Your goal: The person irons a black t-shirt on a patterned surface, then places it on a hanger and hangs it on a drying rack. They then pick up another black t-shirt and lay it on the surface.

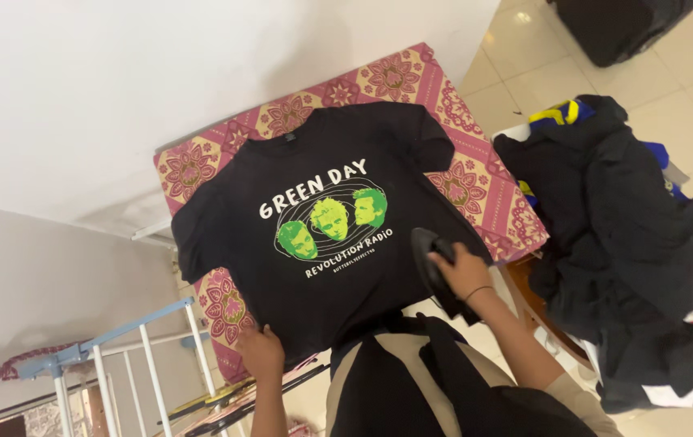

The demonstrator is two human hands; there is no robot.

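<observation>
While my left hand [260, 350] presses flat and open on the near hem of the shirt [314, 226], my right hand [464, 273] clenches the iron [429, 257] at the shirt's right edge. I judge the iron could scorch the green print left of it, or slip off the board [492, 202]. Right of the shirt, a dark pile [622, 243] could snag my elbow.

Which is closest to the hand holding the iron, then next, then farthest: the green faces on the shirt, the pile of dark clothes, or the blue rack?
From the right hand on the iron:
1. Green faces, just up and to its left on the black shirt.
2. Pile of dark clothes, off to its right.
3. Blue rack, far across at the lower left, past the left hand.
</observation>
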